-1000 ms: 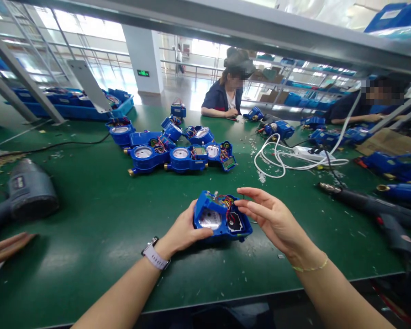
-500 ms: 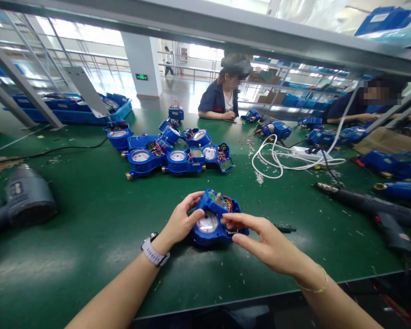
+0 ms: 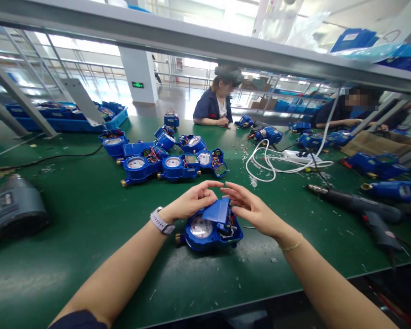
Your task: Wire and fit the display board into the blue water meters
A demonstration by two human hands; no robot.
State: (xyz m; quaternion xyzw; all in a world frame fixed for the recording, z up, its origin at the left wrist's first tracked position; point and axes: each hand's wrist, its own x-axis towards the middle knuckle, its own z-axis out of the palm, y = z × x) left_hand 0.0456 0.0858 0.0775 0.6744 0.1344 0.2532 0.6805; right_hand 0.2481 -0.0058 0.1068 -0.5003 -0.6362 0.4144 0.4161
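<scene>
A blue water meter [image 3: 197,240] with a round clear dial and a brass pipe end lies on the green bench in front of me. Its blue cover [image 3: 215,212] is lifted and tilted over the wiring compartment, with the plain side showing. My left hand [image 3: 193,201] is closed at the cover's upper left edge, thumb bent against it and index finger stretched out. Fingers apart, my right hand [image 3: 256,211] is at the cover's right edge; its fingertips are partly hidden behind it. Coloured wires and a spring show inside the compartment.
Several blue meters [image 3: 173,162] stand in a group beyond my hands. A heat gun [image 3: 18,205] lies at left, another dark hot-air tool [image 3: 356,203] at right. A white power strip [image 3: 297,156] with coiled cable lies farther back. Two co-workers sit across the bench.
The cover has turned over from showing its circuit board to showing its plain blue side. My left hand has moved off the meter's side up to the cover; my right has shifted up.
</scene>
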